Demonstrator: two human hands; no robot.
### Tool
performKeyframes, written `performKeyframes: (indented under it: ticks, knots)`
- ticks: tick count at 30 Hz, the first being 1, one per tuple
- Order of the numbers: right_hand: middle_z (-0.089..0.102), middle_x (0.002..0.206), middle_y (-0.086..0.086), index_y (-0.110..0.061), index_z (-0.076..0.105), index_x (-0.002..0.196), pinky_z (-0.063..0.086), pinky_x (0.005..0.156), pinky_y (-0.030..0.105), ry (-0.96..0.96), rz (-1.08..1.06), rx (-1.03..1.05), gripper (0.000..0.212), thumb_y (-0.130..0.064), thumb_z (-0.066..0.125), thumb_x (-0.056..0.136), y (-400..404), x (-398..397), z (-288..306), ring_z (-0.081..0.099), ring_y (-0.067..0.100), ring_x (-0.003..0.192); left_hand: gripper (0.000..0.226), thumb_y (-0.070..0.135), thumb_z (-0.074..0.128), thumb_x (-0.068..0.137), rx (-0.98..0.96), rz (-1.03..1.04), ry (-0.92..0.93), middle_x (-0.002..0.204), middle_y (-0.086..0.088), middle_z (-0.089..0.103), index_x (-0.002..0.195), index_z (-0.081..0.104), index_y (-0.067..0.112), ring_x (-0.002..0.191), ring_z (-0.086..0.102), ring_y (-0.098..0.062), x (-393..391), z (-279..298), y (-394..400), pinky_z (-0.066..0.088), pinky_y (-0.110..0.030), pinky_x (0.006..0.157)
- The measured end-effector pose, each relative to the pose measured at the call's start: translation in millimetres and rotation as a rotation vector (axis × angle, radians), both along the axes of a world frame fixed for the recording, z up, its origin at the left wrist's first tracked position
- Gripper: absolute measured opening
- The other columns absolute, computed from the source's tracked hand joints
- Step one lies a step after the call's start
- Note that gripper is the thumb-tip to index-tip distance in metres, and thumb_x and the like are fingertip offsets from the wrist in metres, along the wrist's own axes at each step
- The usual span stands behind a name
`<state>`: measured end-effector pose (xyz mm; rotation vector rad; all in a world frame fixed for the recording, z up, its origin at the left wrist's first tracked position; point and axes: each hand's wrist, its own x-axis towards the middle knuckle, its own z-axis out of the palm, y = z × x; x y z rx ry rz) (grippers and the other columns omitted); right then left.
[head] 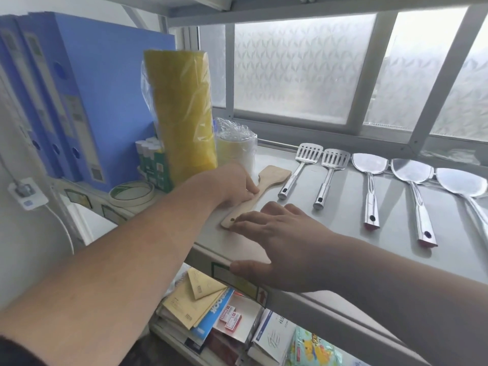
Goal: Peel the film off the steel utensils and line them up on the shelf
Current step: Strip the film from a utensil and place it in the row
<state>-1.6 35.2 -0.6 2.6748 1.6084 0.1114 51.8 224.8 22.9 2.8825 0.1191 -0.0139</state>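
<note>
Steel utensils lie in a row along the shelf, filling the middle right of the frame, and by the look of it most of the lining-up is done. Going left to right: a wooden spatula sits at centre frame, angled with its blade toward the window, and both hands are on it. The left hand rests over the middle of the handle with fingers curled down onto it, seemingly pinching or steadying it. The right hand lies flat and relaxed, fingertips touching the handle's hole end, thumb hooked over the shelf's front edge. Next come two slotted turners, side by side, then three solid spatulas, the last cut off by the right edge. All five have handles pointing toward the camera and look bright and mirror-like, so I judge their film already off, though a thin clear layer would be hard to tell here. What seems left is squaring the wooden piece to match the row; it is slanted while the others run nearly parallel. No loose film shows on the shelf, and no unpeeled utensils are in view
</note>
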Motion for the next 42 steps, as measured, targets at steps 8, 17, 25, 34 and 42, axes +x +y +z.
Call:
performKeyframes:
  ticks: [8, 17, 25, 34, 42]
  knots:
    - [0.037, 0.155, -0.021, -0.039, 0.028, 0.153, 0.031, 0.106, 0.043, 0.016, -0.054, 0.001, 0.077, -0.083, 0.021, 0.09, -4, 19, -3, 0.036, 0.02, 0.129, 0.037, 0.026, 0.057, 0.112, 0.001, 0.033, 0.009, 0.15, 0.0, 0.065, 0.147, 0.067, 0.025, 0.136, 0.06, -0.022, 24, -11, -4, 0.042, -0.022, 0.107]
    - [0.038, 0.154, -0.023, -0.038, 0.032, 0.149, 0.033, 0.101, 0.04, 0.059, -0.125, 0.002, 0.071, -0.079, 0.023, 0.092, -3, 44, -3, 0.035, 0.018, 0.128, 0.033, 0.024, 0.063, 0.109, -0.071, 0.07, -0.041, 0.14, -0.001, 0.072, 0.141, 0.071, 0.02, 0.128, 0.066, -0.021, 63, -20, -2, 0.044, -0.022, 0.105]
    - [0.015, 0.166, -0.02, -0.034, 0.013, 0.16, 0.021, 0.084, 0.033, 0.112, -0.207, -0.033, 0.07, -0.067, 0.024, 0.1, 5, 56, -6, 0.023, 0.017, 0.142, 0.03, 0.03, 0.067, 0.107, -0.089, 0.108, -0.115, 0.134, 0.004, 0.076, 0.135, 0.077, 0.027, 0.124, 0.068, -0.018, 86, -27, 1, 0.048, -0.023, 0.107]
    - [0.006, 0.17, -0.011, -0.026, 0.004, 0.163, 0.025, 0.113, 0.038, 0.111, -0.231, -0.042, 0.08, -0.071, 0.02, 0.098, 6, 58, -9, 0.016, 0.018, 0.151, 0.029, 0.032, 0.062, 0.109, -0.037, 0.064, -0.152, 0.138, 0.003, 0.074, 0.134, 0.077, 0.027, 0.127, 0.066, -0.017, 89, -26, -2, 0.048, -0.024, 0.108]
    - [0.002, 0.17, -0.007, -0.024, 0.0, 0.163, 0.021, 0.117, 0.04, 0.108, -0.238, -0.047, 0.083, -0.072, 0.017, 0.097, 7, 63, -16, 0.014, 0.021, 0.151, 0.027, 0.03, 0.064, 0.108, -0.1, 0.087, -0.201, 0.14, 0.007, 0.073, 0.132, 0.078, 0.032, 0.129, 0.066, -0.016, 96, -35, 0, 0.047, -0.026, 0.112]
